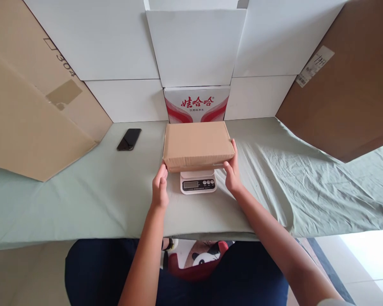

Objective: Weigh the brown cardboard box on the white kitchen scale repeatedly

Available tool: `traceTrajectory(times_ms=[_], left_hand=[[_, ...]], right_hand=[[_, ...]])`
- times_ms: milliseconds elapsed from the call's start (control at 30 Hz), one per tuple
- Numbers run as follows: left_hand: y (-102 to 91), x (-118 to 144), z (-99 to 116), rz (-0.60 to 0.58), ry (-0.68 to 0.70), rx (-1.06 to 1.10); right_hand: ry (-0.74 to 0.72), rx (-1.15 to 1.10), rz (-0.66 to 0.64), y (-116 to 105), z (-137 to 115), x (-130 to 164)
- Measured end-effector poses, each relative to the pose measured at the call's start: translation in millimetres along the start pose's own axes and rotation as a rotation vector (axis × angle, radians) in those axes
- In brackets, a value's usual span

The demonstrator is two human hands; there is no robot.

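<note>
A closed brown cardboard box (198,141) is held between my two hands over a white kitchen scale (198,183). My left hand (160,187) grips the box's near left corner, its fingers partly hidden along the side. On the right side, my right hand (232,170) clasps the box with the thumb at the front edge. The box hides the scale's weighing plate, so I cannot tell whether it rests there or hangs just above. The scale's dark display and round buttons face me; no reading can be made out.
On the green cloth (115,191) at left lies a black smartphone (129,139). Large cardboard panels stand at left (35,106) and right (347,85). Behind the box is a white carton (197,102) with red lettering, against white panels (196,46).
</note>
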State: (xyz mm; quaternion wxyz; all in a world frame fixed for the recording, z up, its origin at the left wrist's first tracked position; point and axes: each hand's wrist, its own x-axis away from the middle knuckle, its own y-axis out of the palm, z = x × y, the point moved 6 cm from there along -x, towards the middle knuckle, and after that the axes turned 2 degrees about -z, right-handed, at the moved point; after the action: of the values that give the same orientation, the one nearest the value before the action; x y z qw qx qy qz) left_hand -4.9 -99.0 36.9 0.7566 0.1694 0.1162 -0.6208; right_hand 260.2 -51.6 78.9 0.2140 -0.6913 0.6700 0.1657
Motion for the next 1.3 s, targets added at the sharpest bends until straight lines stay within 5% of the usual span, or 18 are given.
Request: traceTrajectory(times_ms=[167, 1067, 1300], left_hand=[[-2.9, 24.3, -1.2, 0.014, -0.005, 0.002], [1.9, 14.4, 3.0, -0.05, -0.013, -0.055], [-7.0, 14.0, 15.8, 0.071, 0.077, -0.016]], right_hand=[[-0.002, 0.05, -0.009, -1.5, -0.5, 12.4], [0.02, 0.026, -0.001, 1.3, 4.4, 8.2], [0.091, -0.198, 0.332, -34.3, 8.6, -1.0]])
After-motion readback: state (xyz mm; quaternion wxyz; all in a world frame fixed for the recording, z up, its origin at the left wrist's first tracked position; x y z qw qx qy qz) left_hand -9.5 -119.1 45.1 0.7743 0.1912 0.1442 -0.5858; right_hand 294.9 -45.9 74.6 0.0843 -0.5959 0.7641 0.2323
